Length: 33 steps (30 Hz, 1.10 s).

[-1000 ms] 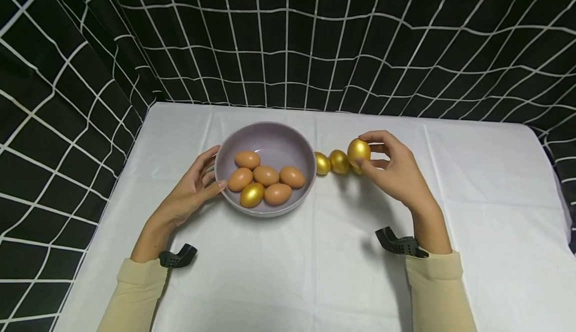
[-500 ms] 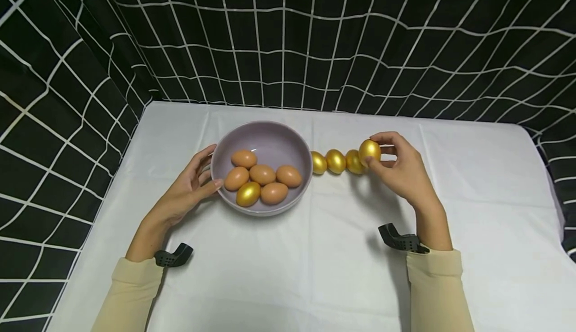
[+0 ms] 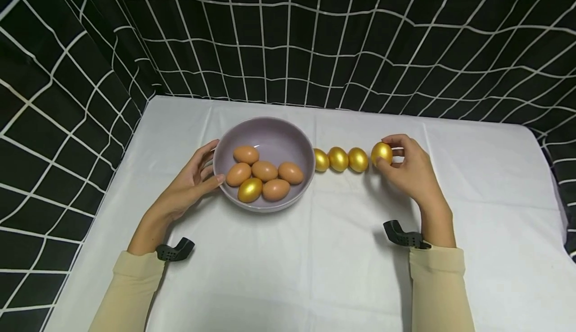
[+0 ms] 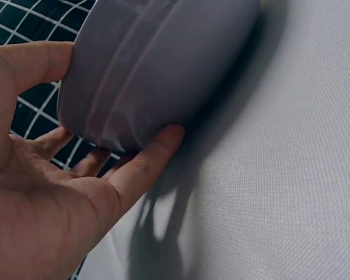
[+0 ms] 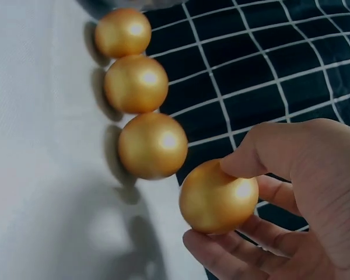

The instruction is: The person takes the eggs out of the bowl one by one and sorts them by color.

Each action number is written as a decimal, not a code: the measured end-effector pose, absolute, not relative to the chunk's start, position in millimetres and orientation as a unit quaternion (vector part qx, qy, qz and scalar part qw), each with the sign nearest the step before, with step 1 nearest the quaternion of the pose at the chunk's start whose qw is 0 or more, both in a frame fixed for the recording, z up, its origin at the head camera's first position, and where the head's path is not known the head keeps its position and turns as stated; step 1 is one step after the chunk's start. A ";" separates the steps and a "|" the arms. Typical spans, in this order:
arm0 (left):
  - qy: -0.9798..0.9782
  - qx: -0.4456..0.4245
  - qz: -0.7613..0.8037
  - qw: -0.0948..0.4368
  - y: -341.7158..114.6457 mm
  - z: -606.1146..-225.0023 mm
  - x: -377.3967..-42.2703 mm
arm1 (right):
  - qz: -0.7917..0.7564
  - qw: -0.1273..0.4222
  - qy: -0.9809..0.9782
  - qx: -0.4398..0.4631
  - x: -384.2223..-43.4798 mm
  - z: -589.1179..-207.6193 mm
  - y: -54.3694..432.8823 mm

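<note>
At the left, my left hand (image 3: 191, 182) holds the side of a mauve bowl (image 3: 283, 134), thumb at the rim and fingers along the outer wall. In the left wrist view the fingertips (image 4: 170, 137) lie against the bowl's side (image 4: 181, 64). Several brown eggs (image 3: 264, 171) and one golden egg (image 3: 249, 190) lie inside the bowl. My right hand (image 3: 409, 169) pinches another golden egg (image 3: 381, 153) between thumb and fingers. It is close to the end of a row of three golden eggs (image 3: 338, 159), with a small gap between.
A white cloth (image 3: 288, 262) covers the table. The row of eggs runs rightward from the bowl's right rim, which partly hides the nearest one. A black curtain with white grid lines (image 3: 288, 37) hangs behind and at the left. Each wrist bears a black camera mount (image 3: 405, 236).
My right hand has moved right with its golden egg, from over the row's right end to beside it. The last egg in the row now shows fully. My left hand stays at the bowl.
</note>
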<state>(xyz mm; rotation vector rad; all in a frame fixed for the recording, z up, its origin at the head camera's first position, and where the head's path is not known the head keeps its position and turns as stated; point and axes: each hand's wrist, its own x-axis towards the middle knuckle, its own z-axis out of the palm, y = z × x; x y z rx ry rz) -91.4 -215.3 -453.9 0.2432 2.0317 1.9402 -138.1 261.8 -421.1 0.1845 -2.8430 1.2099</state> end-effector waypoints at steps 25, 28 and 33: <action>0.710 0.081 0.681 0.163 -215.0 -453.6 -92.5 | 0.308 -0.023 -0.949 0.062 -140.8 -433.2 263.0; 0.709 0.081 0.682 0.161 -214.3 -454.0 -93.0 | 0.305 -0.025 -0.950 0.068 -139.4 -432.0 263.5; 0.710 0.082 0.681 0.158 -214.0 -455.1 -93.1 | 0.297 -0.026 -0.952 0.074 -138.6 -429.9 263.2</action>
